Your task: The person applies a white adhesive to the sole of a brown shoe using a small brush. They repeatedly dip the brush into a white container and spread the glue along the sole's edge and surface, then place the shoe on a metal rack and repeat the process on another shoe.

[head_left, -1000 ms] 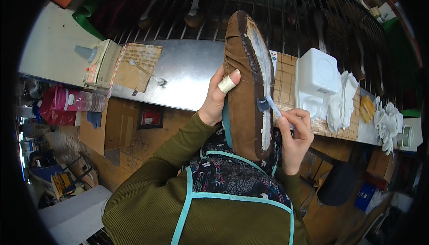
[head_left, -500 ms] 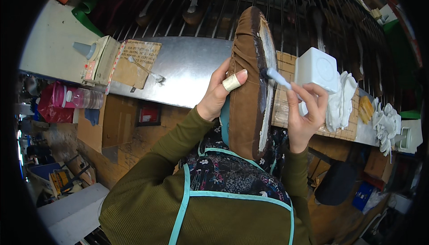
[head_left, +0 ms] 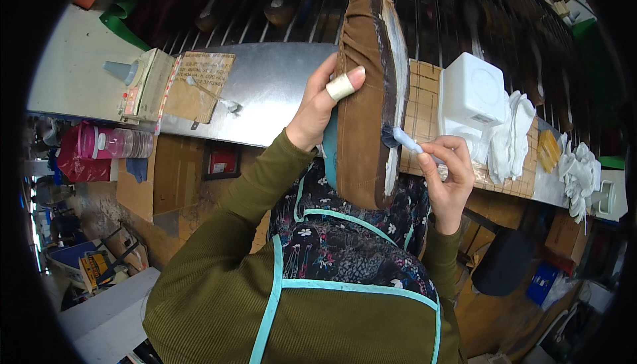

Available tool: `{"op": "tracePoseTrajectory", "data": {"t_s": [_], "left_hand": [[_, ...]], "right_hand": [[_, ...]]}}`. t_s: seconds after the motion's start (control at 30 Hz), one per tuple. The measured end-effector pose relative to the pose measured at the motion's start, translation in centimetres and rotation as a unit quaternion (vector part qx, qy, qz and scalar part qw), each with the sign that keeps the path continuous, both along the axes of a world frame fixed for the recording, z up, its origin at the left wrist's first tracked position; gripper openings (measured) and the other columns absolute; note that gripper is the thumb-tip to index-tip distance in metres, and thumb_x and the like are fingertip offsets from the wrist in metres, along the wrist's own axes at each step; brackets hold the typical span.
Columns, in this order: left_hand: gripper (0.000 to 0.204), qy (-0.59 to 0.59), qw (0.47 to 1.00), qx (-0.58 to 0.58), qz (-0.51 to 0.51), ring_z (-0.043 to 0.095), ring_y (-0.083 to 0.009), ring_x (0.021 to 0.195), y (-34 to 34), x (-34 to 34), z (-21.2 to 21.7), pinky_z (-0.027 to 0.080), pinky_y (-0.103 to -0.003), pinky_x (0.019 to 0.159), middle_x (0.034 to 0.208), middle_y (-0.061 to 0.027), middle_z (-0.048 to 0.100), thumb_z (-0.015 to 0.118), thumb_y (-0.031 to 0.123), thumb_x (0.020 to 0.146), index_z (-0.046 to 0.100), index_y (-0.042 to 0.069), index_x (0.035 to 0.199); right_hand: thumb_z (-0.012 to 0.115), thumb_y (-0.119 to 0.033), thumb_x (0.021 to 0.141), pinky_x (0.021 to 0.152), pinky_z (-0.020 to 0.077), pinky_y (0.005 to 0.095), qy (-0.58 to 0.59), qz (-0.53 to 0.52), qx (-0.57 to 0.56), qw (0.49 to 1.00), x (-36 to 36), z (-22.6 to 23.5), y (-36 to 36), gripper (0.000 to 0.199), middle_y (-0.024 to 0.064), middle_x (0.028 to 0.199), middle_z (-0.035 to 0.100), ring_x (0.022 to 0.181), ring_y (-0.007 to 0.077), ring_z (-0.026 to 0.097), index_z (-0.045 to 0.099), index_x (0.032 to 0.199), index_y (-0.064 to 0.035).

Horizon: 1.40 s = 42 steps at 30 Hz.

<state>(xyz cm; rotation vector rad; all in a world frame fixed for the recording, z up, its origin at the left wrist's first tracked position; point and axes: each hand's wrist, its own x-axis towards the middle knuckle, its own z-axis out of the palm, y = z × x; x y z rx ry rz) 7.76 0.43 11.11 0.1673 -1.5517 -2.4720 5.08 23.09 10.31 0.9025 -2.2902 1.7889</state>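
Observation:
My left hand (head_left: 317, 108) grips a brown suede shoe upper (head_left: 363, 92) held upright, sole side turned right; the thumb wears a band of white tape. The sole edge shows a whitish coat of glue. My right hand (head_left: 446, 171) holds a small brush (head_left: 402, 138) with a pale blue-white handle, its dark bristles touching the lower part of the sole edge. Both arms are in olive green sleeves, above a patterned apron with teal trim.
A metal-topped bench (head_left: 265, 85) runs across. On it sit a cardboard piece with a small tool (head_left: 199, 85), a white plastic container (head_left: 472, 95), white cloths or gloves (head_left: 514, 135) and a squeeze bottle (head_left: 126, 72). A wire rack holding more shoes stands behind. Boxes lie below left.
The brush has moved down the sole edge from its upper part to near the lower end. The shoe stays upright in my left hand, shifted slightly.

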Motion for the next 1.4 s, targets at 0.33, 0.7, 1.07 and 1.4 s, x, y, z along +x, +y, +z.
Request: {"op": "tracePoseTrajectory", "data": {"t_s": [0.33, 0.7, 1.07, 1.4], "left_hand": [[0.047, -0.004, 1.0, 0.005, -0.013, 0.059, -0.0132, 0.097, -1.1, -2.1, -0.7, 0.048, -0.027, 0.084, 0.107, -0.0066, 0.06, 0.066, 0.036, 0.085, 0.053, 0.003, 0.117], [0.042, -0.082, 0.993, 0.069, -0.057, 0.063, -0.0124, 0.091, -1.6, -3.7, -2.0, 0.052, -0.028, 0.08, 0.102, -0.0057, 0.064, 0.065, 0.042, 0.086, 0.058, 0.006, 0.109], [0.051, -0.157, 0.965, 0.167, -0.126, 0.064, -0.015, 0.093, -1.1, -3.7, -1.2, 0.053, -0.031, 0.083, 0.108, -0.0087, 0.065, 0.064, 0.045, 0.086, 0.059, 0.005, 0.118], [0.041, -0.191, 0.883, 0.313, -0.293, 0.063, -0.0179, 0.101, -2.0, -0.6, 0.3, 0.051, -0.035, 0.091, 0.111, -0.0065, 0.066, 0.061, 0.04, 0.09, 0.061, 0.009, 0.117]], "right_hand": [[0.073, -0.003, 0.078, 0.058, 0.044, 0.0216, -0.031, -0.019, 0.001, 0.999, 2.3, -0.6, 1.1, 0.016, 0.0054, 0.088, 0.057, 0.069, 0.0099, 0.053, 0.071, 0.093, 0.0005], [0.074, 0.0, 0.076, 0.056, 0.0445, 0.0221, 0.026, -0.039, 0.033, 0.998, 2.9, 0.2, 1.8, 0.016, 0.0062, 0.089, 0.057, 0.071, 0.0109, 0.055, 0.07, 0.091, 0.0014], [0.074, 0.003, 0.074, 0.058, 0.0469, 0.0224, 0.102, 0.041, 0.026, 0.994, 0.3, 3.1, 1.3, 0.016, 0.0075, 0.09, 0.056, 0.071, 0.012, 0.057, 0.071, 0.09, 0.0018], [0.075, -0.002, 0.075, 0.058, 0.0471, 0.0227, 0.12, 0.208, 0.014, 0.971, -2.4, 6.7, -2.1, 0.016, 0.008, 0.092, 0.056, 0.072, 0.0119, 0.057, 0.071, 0.09, 0.0019]]}}
